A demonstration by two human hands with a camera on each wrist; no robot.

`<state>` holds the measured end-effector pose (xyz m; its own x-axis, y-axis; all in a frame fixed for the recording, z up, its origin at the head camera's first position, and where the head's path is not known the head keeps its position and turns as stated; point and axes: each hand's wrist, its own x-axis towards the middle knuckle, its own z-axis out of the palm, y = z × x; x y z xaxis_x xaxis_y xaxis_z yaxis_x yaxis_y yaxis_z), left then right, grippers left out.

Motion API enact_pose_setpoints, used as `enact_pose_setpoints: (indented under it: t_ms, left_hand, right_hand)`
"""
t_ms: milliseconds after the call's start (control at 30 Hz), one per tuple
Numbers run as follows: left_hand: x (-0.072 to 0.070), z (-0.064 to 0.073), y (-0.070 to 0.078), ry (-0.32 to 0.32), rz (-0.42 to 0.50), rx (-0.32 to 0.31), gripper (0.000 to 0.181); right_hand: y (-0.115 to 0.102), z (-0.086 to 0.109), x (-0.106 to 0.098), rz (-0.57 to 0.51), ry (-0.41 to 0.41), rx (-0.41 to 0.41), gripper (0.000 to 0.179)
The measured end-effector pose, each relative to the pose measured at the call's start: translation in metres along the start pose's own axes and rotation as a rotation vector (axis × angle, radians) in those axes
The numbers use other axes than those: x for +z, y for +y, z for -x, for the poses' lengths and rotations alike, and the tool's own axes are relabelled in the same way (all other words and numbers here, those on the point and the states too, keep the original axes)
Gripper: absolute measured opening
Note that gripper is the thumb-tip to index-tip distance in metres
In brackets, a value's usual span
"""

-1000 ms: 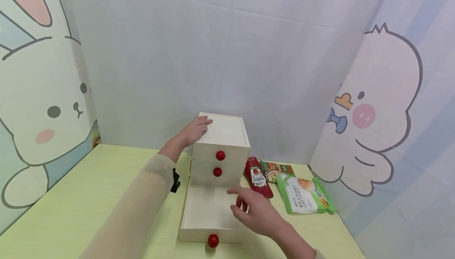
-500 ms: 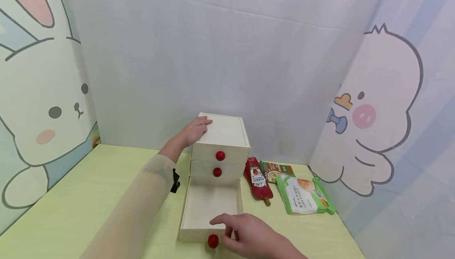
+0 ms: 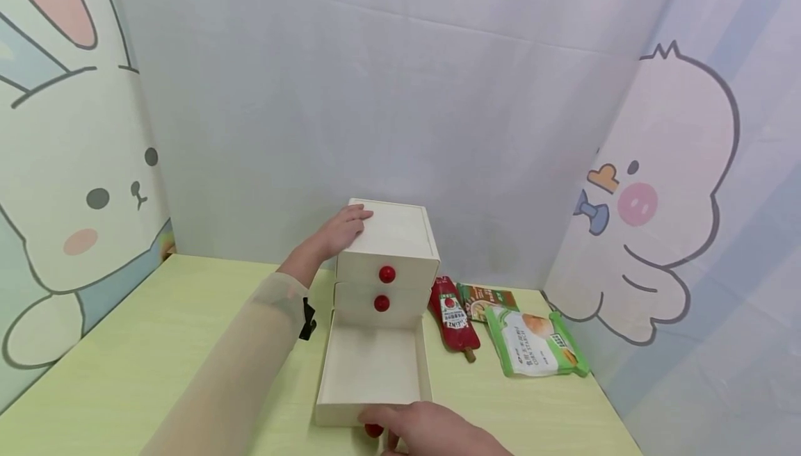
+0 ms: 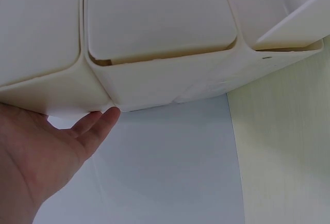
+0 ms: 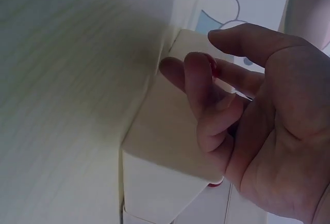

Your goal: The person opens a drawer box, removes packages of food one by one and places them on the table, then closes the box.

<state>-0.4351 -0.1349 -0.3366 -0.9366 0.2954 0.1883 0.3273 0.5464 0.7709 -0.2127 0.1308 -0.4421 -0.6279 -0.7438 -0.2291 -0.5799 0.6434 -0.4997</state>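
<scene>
A white drawer unit (image 3: 400, 230) with red round knobs stands on the table, its bottom drawer (image 3: 369, 365) pulled out and bare inside. My left hand (image 3: 341, 230) rests on the unit's top left edge; in the left wrist view the left hand (image 4: 56, 152) touches the unit's side with its fingers spread. At the front of the open drawer is my right hand (image 3: 432, 432), its fingers curled at the red knob (image 3: 373, 431) and partly covering it. The right wrist view shows the right hand (image 5: 247, 95) with the knob (image 5: 214, 65) partly hidden among its fingers.
Right of the unit lie a red Heinz ketchup pouch (image 3: 455, 317), a brown-green food packet (image 3: 487, 299) and a green-white corn starch bag (image 3: 537, 343). The light yellow table (image 3: 188, 317) is bordered by curtains with cartoon animals.
My right hand has moved from over the open drawer down toward the front to its knob, uncovering the ketchup pouch's cap. My left hand stays on the unit, and the drawer has not visibly moved.
</scene>
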Motion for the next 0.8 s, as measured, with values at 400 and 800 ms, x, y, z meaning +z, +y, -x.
enact_pose_setpoints:
  t_ms: [400,800]
  left_hand:
    - [0.000,-0.001,-0.001,-0.003,0.013,-0.002,0.059]
    - [0.000,-0.004,-0.004,-0.009,-0.006,0.007,0.058]
  right_hand:
    - [0.003,-0.012,0.007,-0.033,0.020,-0.036,0.034]
    - [0.006,-0.015,0.008,-0.025,0.089,-0.092,0.026]
